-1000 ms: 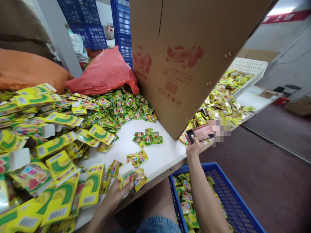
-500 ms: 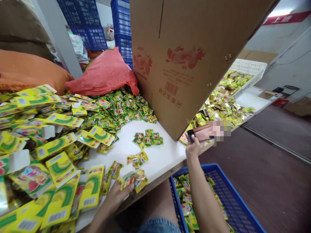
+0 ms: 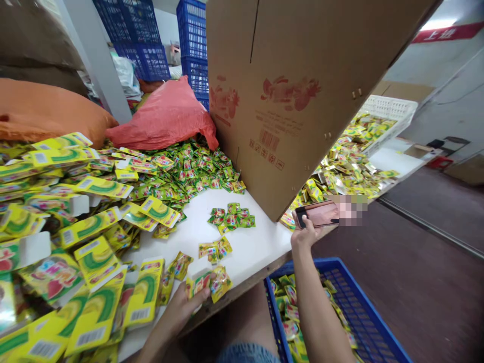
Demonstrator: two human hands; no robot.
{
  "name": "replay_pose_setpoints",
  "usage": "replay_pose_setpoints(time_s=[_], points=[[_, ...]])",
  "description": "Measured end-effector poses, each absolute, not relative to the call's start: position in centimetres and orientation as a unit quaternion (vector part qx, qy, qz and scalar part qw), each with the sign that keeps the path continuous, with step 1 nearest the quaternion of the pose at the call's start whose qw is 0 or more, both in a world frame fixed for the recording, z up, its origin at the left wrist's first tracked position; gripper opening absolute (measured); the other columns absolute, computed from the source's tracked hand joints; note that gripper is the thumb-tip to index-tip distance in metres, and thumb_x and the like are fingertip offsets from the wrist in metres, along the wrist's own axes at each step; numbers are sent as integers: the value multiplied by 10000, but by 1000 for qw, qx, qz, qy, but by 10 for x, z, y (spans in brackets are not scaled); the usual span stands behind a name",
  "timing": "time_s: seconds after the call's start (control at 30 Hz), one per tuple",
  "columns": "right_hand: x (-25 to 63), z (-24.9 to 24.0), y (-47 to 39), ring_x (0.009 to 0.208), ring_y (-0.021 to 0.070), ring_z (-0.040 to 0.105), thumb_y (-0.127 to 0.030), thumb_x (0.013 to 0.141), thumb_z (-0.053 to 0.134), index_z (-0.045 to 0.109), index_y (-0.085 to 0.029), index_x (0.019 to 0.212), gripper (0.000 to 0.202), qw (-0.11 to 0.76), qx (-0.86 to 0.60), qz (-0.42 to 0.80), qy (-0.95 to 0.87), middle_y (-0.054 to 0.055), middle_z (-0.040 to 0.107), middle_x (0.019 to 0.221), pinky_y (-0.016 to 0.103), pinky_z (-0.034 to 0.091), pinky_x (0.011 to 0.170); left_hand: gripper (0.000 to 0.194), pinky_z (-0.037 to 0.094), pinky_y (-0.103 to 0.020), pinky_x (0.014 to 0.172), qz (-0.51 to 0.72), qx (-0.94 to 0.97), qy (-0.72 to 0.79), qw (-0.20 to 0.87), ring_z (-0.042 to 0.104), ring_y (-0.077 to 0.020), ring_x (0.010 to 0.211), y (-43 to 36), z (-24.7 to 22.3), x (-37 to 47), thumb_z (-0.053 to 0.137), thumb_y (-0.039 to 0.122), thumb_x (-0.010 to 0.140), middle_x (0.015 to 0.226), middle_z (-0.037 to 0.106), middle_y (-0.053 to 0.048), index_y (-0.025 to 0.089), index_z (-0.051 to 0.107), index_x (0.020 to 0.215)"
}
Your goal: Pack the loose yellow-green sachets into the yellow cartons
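My left hand (image 3: 185, 302) grips a small open candy box (image 3: 199, 283) at the table's front edge, its white flap up. Touching the box's right side is a yellow candy packet (image 3: 220, 284). My right hand (image 3: 307, 233) holds a phone (image 3: 319, 214) sideways, thumb on its screen, near the bottom corner of a large carton (image 3: 272, 101). Between the hands, green packets (image 3: 232, 218) and a few yellow packets (image 3: 215, 249) lie on the white table (image 3: 260, 241).
Flat yellow boxes (image 3: 94, 262) pile up at left, beside green packets (image 3: 189, 171) and a red sack (image 3: 166, 118). Below the table edge stands a blue crate (image 3: 363, 302) with packets. Behind the carton, a white basket (image 3: 406, 111) holds more packets.
The view has shifted slightly, so the scene sits a little lower and farther right. Both hands keep the same holds.
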State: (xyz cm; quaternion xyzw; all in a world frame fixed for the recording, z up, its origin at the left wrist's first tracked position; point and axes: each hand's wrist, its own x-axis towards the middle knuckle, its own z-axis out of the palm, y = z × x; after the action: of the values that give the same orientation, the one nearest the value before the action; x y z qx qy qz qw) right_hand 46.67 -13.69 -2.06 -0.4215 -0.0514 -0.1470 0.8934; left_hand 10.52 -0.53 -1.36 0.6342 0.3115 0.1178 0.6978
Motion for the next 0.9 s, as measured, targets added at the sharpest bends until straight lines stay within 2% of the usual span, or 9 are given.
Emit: replay_pose_setpoints(time_s=[0.33,0.6,0.9], points=[[464,-25,-143,1008,197,573,-153,578,676,398,-295,1218,712,894,-415,-159,-51,-9,506,1205,460,557,785,578,332,-426,1041,133,583,344,724,508,-317,1156,-8,-12,106,713,473,599,1157,634,-110,143,643,1069],[463,-29,-145,964,172,591,-112,566,652,384,-343,1225,748,899,-409,-148,-55,-38,543,1142,436,570,760,545,311,-420,1051,124,607,344,705,528,-310,1125,-7,-17,104,689,477,629,1159,630,-114,143,647,1058],[464,-28,-144,1024,167,564,-110,566,656,314,-390,1267,829,900,-415,-128,-38,-59,488,1229,423,568,780,567,294,-415,1063,114,611,336,708,467,-311,1195,-7,-16,105,675,480,644,1178,616,-120,134,625,1091]])
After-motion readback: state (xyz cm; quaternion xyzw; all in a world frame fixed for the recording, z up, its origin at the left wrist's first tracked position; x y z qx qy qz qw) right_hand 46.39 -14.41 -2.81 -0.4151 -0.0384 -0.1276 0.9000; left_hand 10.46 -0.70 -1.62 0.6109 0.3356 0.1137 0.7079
